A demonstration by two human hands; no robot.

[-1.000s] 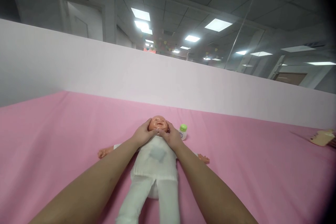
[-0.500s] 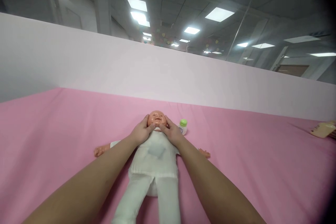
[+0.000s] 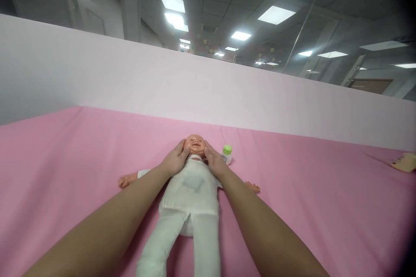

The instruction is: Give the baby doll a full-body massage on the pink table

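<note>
A baby doll (image 3: 190,197) in white clothes lies on its back on a pink sheet (image 3: 71,160), head away from me, arms spread out. My left hand (image 3: 174,161) cups the left side of the doll's head (image 3: 194,142), fingers laid along the cheek. My right hand (image 3: 214,163) rests against the other side of the head, fingers flat by the jaw. Both hands press on the head from the sides. Both forearms reach in from the bottom of the view.
A small white bottle with a green cap (image 3: 227,154) stands just right of the doll's head. A tan object (image 3: 404,162) lies at the far right edge of the sheet. A pale pink wall panel (image 3: 130,82) rises behind the sheet.
My thumbs have slid from the doll's chin outward to the sides of its face. The view has shifted slightly; the doll stays where it lay.
</note>
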